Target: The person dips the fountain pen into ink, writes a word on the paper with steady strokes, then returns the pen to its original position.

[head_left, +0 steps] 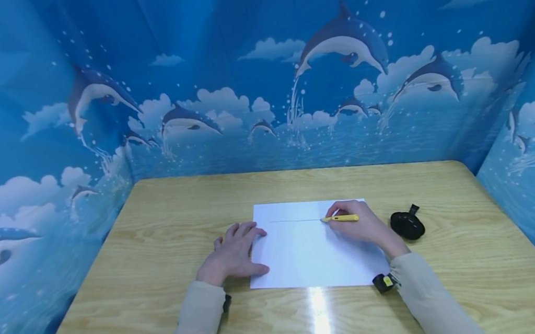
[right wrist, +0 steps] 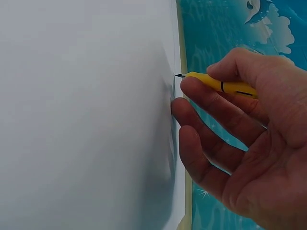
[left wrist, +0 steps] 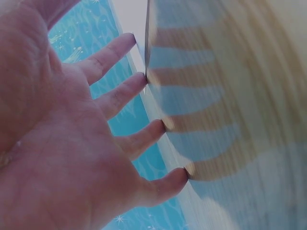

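Note:
A sheet of white paper lies on the wooden table, with a thin dark line running across its upper part. My right hand pinches a yellow fountain pen between thumb and fingers; its dark nib meets the paper at the line's right end. The other fingers curl loosely below the pen in the right wrist view. At the sheet's left edge, my left hand rests with fingers spread, thumb and index tips on the paper. In the left wrist view its other fingertips touch the tabletop.
A shiny black rounded object with a small tab sits right of the paper, near my right forearm. The wooden table extends around the sheet. Blue curtains printed with dolphins stand behind it and at both sides.

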A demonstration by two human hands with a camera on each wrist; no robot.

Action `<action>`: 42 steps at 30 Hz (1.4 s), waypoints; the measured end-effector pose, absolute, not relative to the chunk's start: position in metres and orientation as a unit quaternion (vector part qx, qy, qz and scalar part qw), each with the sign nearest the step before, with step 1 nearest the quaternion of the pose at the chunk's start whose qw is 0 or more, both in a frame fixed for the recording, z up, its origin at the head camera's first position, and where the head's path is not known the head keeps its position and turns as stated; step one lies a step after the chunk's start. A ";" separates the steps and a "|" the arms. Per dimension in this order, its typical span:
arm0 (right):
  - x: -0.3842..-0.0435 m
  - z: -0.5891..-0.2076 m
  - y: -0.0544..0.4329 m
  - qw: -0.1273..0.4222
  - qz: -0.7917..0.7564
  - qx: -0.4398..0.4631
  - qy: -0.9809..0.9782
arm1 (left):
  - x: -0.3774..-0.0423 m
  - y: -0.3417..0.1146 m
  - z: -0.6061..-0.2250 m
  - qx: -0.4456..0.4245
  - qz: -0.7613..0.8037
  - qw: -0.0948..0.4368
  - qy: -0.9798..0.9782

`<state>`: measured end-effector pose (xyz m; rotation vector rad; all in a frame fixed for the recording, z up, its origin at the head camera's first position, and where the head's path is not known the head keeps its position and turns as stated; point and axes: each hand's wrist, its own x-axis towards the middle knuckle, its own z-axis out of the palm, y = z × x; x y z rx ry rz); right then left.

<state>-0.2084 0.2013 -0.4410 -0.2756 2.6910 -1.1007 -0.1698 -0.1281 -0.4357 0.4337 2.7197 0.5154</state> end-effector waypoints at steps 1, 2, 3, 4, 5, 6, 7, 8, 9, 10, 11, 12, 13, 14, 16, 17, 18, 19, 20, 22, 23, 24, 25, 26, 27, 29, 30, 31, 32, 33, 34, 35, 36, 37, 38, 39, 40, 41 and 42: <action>-0.208 -0.441 0.202 0.111 -0.374 -0.092 0.916 | -0.170 -0.128 -0.435 0.153 0.181 0.169 0.957; -0.208 -0.441 0.203 0.111 -0.374 -0.092 0.916 | -0.170 -0.128 -0.435 0.153 0.181 0.170 0.957; -0.208 -0.441 0.203 0.112 -0.373 -0.092 0.916 | -0.170 -0.128 -0.435 0.152 0.181 0.170 0.957; -0.207 -0.440 0.204 0.111 -0.373 -0.092 0.916 | -0.170 -0.128 -0.435 0.152 0.181 0.171 0.957; -0.207 -0.440 0.204 0.110 -0.374 -0.093 0.916 | -0.169 -0.128 -0.435 0.151 0.181 0.171 0.957; -0.207 -0.440 0.205 0.109 -0.373 -0.093 0.917 | -0.169 -0.128 -0.435 0.150 0.181 0.171 0.957; -0.207 -0.440 0.206 0.108 -0.372 -0.094 0.917 | -0.169 -0.128 -0.435 0.150 0.181 0.171 0.957; -0.207 -0.440 0.206 0.106 -0.371 -0.094 0.918 | -0.169 -0.128 -0.435 0.149 0.180 0.171 0.957; -0.207 -0.440 0.207 0.106 -0.370 -0.096 0.918 | -0.169 -0.128 -0.435 0.149 0.180 0.171 0.957; -0.206 -0.440 0.208 0.104 -0.370 -0.096 0.918 | -0.169 -0.128 -0.435 0.149 0.180 0.171 0.957; -0.206 -0.440 0.208 0.104 -0.370 -0.096 0.918 | -0.170 -0.128 -0.435 0.149 0.180 0.171 0.957; -0.206 -0.440 0.209 0.104 -0.370 -0.096 0.918 | -0.170 -0.128 -0.435 0.149 0.180 0.171 0.957; -0.206 -0.440 0.210 0.104 -0.369 -0.096 0.918 | -0.170 -0.128 -0.436 0.149 0.180 0.172 0.957; -0.206 -0.440 0.210 0.103 -0.370 -0.097 0.918 | -0.170 -0.128 -0.436 0.149 0.179 0.172 0.957; -0.206 -0.441 0.212 0.102 -0.370 -0.096 0.918 | -0.170 -0.128 -0.436 0.150 0.179 0.172 0.957; -0.206 -0.441 0.212 0.102 -0.369 -0.097 0.919 | -0.170 -0.128 -0.436 0.150 0.179 0.172 0.957; -0.206 -0.441 0.213 0.101 -0.369 -0.097 0.919 | -0.170 -0.128 -0.436 0.150 0.179 0.173 0.957; -0.206 -0.441 0.214 0.101 -0.369 -0.097 0.919 | -0.170 -0.128 -0.436 0.150 0.179 0.173 0.957; -0.206 -0.441 0.214 0.101 -0.369 -0.097 0.919 | -0.170 -0.128 -0.436 0.150 0.179 0.173 0.957; -0.206 -0.441 0.215 0.100 -0.369 -0.097 0.919 | -0.169 -0.128 -0.436 0.150 0.180 0.173 0.957; -0.206 -0.441 0.216 0.100 -0.369 -0.096 0.919 | -0.169 -0.128 -0.436 0.150 0.180 0.172 0.957; -0.206 -0.441 0.216 0.100 -0.369 -0.095 0.919 | -0.169 -0.128 -0.436 0.150 0.180 0.172 0.957; -0.206 -0.441 0.217 0.100 -0.369 -0.094 0.919 | -0.169 -0.128 -0.436 0.150 0.180 0.171 0.957; -0.206 -0.441 0.217 0.100 -0.367 -0.092 0.920 | -0.169 -0.128 -0.436 0.151 0.179 0.171 0.957; -0.206 -0.441 0.217 0.100 -0.366 -0.091 0.921 | -0.169 -0.128 -0.436 0.151 0.179 0.171 0.957; -0.206 -0.441 0.218 0.101 -0.361 -0.088 0.923 | -0.169 -0.128 -0.436 0.151 0.179 0.171 0.957; -0.206 -0.441 0.218 0.101 -0.360 -0.086 0.924 | -0.169 -0.128 -0.436 0.151 0.179 0.171 0.957; -0.205 -0.441 0.218 0.100 -0.358 -0.085 0.924 | -0.169 -0.128 -0.436 0.151 0.178 0.171 0.957; -0.205 -0.440 0.219 0.100 -0.356 -0.084 0.925 | -0.169 -0.128 -0.436 0.151 0.178 0.171 0.957; -0.204 -0.440 0.219 0.100 -0.356 -0.084 0.925 | -0.169 -0.128 -0.436 0.152 0.178 0.171 0.957; -0.204 -0.440 0.219 0.099 -0.356 -0.084 0.925 | -0.170 -0.127 -0.436 0.152 0.177 0.170 0.957; -0.203 -0.439 0.220 0.099 -0.356 -0.083 0.926 | -0.170 -0.127 -0.436 0.152 0.176 0.170 0.957; -0.203 -0.439 0.220 0.098 -0.356 -0.083 0.925 | -0.170 -0.127 -0.436 0.152 0.176 0.170 0.958; -0.202 -0.439 0.221 0.097 -0.356 -0.084 0.926 | -0.170 -0.127 -0.436 0.152 0.175 0.170 0.958; -0.202 -0.439 0.221 0.097 -0.357 -0.084 0.925 | -0.170 -0.127 -0.436 0.152 0.175 0.170 0.958; -0.202 -0.439 0.222 0.095 -0.355 -0.086 0.926 | -0.170 -0.127 -0.436 0.152 0.175 0.170 0.958; -0.201 -0.439 0.222 0.094 -0.355 -0.087 0.926 | -0.171 -0.127 -0.436 0.152 0.175 0.170 0.958; -0.201 -0.438 0.222 0.093 -0.355 -0.087 0.926 | -0.171 -0.127 -0.436 0.152 0.176 0.170 0.958; -0.201 -0.438 0.223 0.092 -0.355 -0.087 0.926 | -0.171 -0.127 -0.435 0.152 0.176 0.170 0.958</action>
